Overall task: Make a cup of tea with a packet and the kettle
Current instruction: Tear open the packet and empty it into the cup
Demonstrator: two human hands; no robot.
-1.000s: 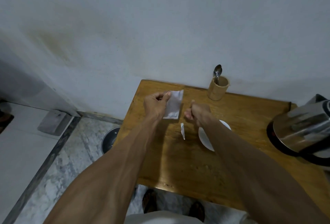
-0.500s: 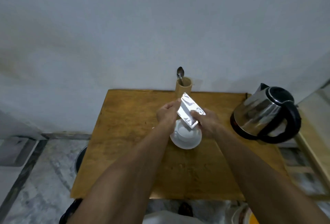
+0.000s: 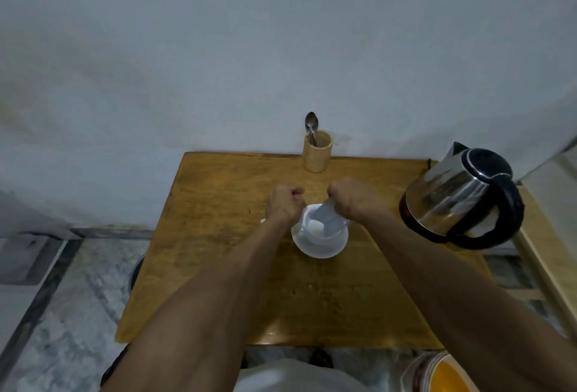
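A white cup point(image 3: 315, 229) stands on a white saucer point(image 3: 321, 249) in the middle of the small wooden table point(image 3: 218, 235). My right hand point(image 3: 352, 201) grips a silver packet point(image 3: 327, 220), tilted mouth-down into the cup. A little pale powder lies in the cup's bottom. My left hand point(image 3: 284, 204) is a closed fist just left of the cup, and I cannot see anything in it. A steel kettle point(image 3: 459, 198) with a black lid and handle stands at the table's right edge.
A wooden holder point(image 3: 318, 152) with a spoon point(image 3: 311, 125) stands at the table's back edge against the white wall. A container with orange contents point(image 3: 443, 374) sits at the lower right. A round metal vessel point(image 3: 135, 273) lies on the marble floor left of the table.
The packet has gone from held up between both hands to tipped into the cup by my right hand alone. My left hand has let go and closed beside the cup.
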